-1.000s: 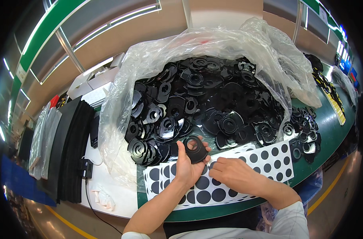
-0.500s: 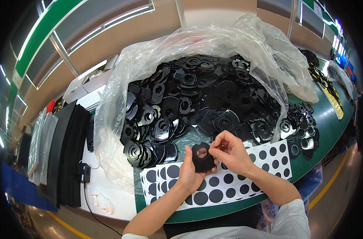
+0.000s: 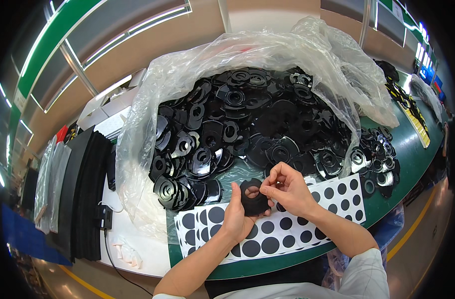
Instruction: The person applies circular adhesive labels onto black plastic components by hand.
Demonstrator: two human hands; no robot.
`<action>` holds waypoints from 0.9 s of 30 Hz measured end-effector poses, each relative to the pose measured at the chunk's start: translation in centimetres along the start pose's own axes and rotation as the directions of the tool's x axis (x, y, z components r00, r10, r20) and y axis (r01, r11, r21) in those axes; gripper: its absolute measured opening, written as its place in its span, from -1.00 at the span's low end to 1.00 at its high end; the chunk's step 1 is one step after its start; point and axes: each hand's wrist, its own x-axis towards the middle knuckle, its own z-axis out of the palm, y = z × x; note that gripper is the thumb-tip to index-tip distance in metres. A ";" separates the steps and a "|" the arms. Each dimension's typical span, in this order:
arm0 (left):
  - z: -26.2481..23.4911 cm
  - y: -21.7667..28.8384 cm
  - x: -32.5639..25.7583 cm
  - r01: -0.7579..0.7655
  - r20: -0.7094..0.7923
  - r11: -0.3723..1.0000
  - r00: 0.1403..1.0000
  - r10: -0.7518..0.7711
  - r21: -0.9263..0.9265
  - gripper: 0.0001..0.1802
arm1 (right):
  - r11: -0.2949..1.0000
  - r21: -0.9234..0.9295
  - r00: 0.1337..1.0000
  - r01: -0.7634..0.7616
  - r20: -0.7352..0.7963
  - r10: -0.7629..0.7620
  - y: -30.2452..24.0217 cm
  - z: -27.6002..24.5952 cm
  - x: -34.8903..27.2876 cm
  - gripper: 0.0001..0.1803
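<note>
Left hand cups black disc; right hand pinches its rim. Sticker sheet beneath hands on green worktop. Plastic bag of discs beyond hands; wall panels behind.

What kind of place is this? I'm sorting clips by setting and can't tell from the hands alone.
Most likely a factory assembly station. A clear plastic bag holds a big heap of identical black plastic discs, white sheets of round black stickers lie on a long green workbench, and both hands work one disc.
</note>
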 end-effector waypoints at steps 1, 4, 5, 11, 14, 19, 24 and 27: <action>0.0 0.0 0.0 -0.001 0.000 1.000 1.000 0.001 0.001 -0.36 | 1.000 0.001 1.000 0.001 0.000 -0.001 0.0 0.0 0.0 -0.80; -0.1 -0.1 0.0 -0.006 -0.001 1.000 1.000 0.006 0.004 -0.36 | 1.000 -0.020 1.000 0.014 0.002 -0.014 0.0 0.0 0.0 -0.80; -0.2 0.0 -0.1 -0.007 0.020 1.000 1.000 0.007 0.009 -0.33 | 1.000 -0.022 1.000 0.010 0.003 -0.010 -0.1 0.0 0.0 -0.80; -0.7 -0.2 0.1 -0.018 0.075 1.000 0.997 0.020 -0.022 -0.33 | 0.999 -0.043 1.000 0.008 -0.004 -0.008 -0.2 0.2 -0.1 -0.81; -0.9 -0.3 0.3 -0.028 0.119 1.000 0.992 0.029 -0.008 -0.51 | 0.998 -0.057 1.000 0.016 -0.003 -0.017 0.1 0.0 -0.1 -0.79; -0.6 -0.2 0.0 -0.037 0.094 0.999 0.995 0.036 0.012 -0.76 | 0.993 -0.104 0.998 0.048 -0.033 -0.051 0.1 0.3 -0.2 -0.77; -0.7 -0.3 0.1 -0.055 0.096 0.998 0.994 0.051 0.039 -0.78 | 0.985 -0.163 0.996 0.055 -0.063 -0.066 0.1 0.5 -0.4 -0.79; -1.0 -0.5 0.1 -0.067 0.069 0.997 0.996 0.064 0.038 -0.78 | 0.692 -0.597 0.885 0.406 0.070 -0.460 0.4 0.3 -0.4 -0.81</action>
